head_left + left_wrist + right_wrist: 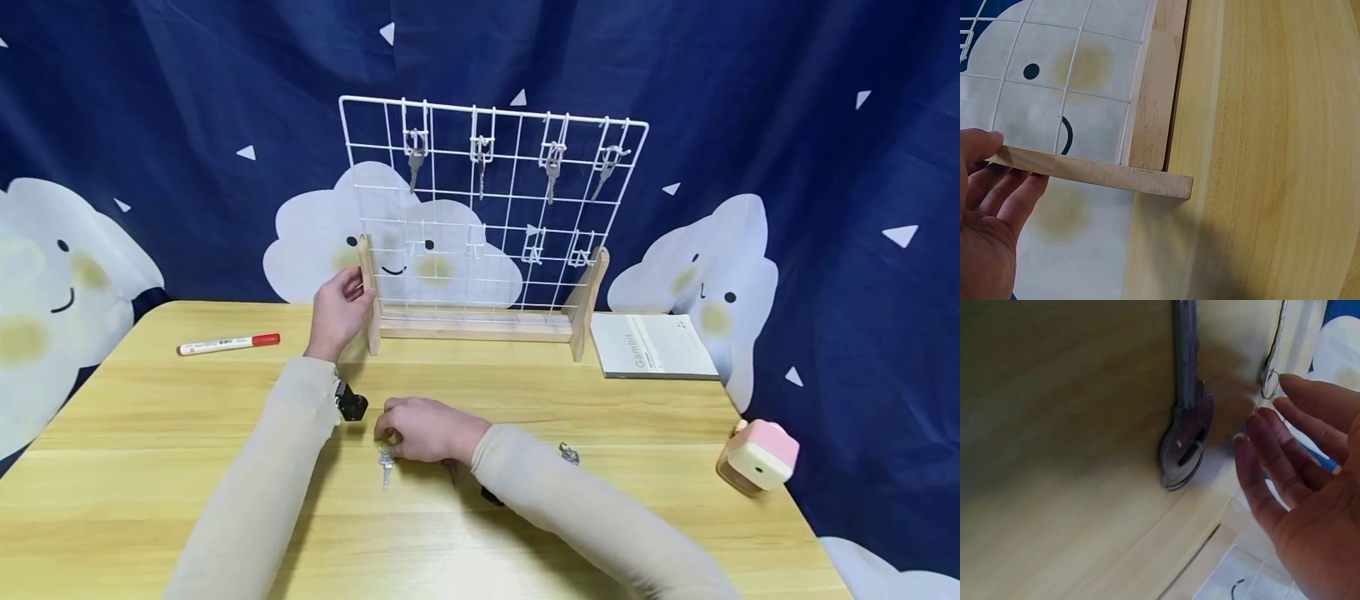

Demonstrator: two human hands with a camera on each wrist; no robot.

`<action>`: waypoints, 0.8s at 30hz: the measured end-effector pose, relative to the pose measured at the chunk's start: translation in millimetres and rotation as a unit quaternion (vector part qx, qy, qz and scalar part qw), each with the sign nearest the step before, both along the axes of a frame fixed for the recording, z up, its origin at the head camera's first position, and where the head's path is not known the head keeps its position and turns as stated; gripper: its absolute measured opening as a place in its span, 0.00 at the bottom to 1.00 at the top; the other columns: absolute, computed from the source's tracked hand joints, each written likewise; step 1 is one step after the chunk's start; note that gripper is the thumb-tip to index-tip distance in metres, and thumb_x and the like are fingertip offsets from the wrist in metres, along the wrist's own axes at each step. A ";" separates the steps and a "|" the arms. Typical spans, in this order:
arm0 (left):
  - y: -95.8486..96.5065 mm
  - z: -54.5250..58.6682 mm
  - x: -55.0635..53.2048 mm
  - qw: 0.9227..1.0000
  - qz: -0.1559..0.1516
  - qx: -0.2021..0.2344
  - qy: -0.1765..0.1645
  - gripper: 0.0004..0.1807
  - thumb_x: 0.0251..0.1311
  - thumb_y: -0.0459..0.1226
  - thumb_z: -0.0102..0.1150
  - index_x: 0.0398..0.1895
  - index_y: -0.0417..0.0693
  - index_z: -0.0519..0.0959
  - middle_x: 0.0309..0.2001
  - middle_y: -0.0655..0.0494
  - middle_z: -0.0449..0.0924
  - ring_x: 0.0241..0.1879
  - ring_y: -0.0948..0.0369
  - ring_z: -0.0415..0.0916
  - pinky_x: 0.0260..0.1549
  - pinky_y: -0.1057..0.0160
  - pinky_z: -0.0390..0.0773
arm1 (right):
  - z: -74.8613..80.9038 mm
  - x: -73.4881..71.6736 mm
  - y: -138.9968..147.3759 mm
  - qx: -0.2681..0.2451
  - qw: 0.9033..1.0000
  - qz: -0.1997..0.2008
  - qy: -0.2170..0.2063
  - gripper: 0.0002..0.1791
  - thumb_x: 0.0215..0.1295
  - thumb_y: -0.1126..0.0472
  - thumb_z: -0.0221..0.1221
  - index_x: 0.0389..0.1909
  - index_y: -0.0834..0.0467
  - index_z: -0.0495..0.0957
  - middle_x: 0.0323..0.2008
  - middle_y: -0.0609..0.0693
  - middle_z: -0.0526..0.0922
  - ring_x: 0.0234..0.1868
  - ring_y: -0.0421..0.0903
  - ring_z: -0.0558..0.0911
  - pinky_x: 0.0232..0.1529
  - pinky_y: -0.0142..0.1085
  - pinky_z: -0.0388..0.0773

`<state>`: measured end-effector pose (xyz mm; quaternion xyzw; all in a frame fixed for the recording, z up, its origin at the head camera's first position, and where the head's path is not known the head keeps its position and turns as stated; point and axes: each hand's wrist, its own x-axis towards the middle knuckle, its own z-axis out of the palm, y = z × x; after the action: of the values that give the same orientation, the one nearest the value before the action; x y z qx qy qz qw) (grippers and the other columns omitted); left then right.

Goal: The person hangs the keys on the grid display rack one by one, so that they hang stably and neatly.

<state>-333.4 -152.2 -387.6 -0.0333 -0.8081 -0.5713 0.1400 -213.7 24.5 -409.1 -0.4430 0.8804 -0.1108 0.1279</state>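
Note:
My left hand [341, 312] holds the left wooden upright [1097, 172] of a white wire grid rack [487, 212], thumb on one side and fingers on the other. Over the table, my right hand [431, 429] has its fingertips at the ring of a silver key [386, 468]. In the right wrist view thumb and fingers stand apart around that ring, with no firm pinch visible. A second key [1188, 428] with a ring lies closer to that camera, mostly hidden under the hand in the head view. Several keys [416, 162] hang from the rack's upper hooks.
Lower hooks [532, 247] on the rack carry no keys. A red-capped marker [228, 344] lies at left, a notebook [652, 346] at back right. A pink and cream pencil sharpener [761, 457] stands near the right edge. Small metal pieces [569, 454] lie beside the right forearm.

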 end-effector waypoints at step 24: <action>-2.0 -2.1 0.5 1.000 -0.002 -0.014 0.004 0.26 0.66 0.28 0.57 0.67 0.33 0.67 0.63 0.35 0.71 0.62 0.47 0.71 0.60 0.60 0.74 | 7.6 -18.8 9.8 -0.034 0.999 -0.014 -0.035 0.07 0.63 0.69 0.63 0.34 0.53 0.82 0.30 0.36 0.80 0.33 0.32 0.76 0.38 0.19 0.73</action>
<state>-332.9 -154.2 -389.8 -0.0390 -0.8153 -0.5602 0.1414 -232.5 34.3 -401.5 -0.4306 0.8773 -0.1580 0.1417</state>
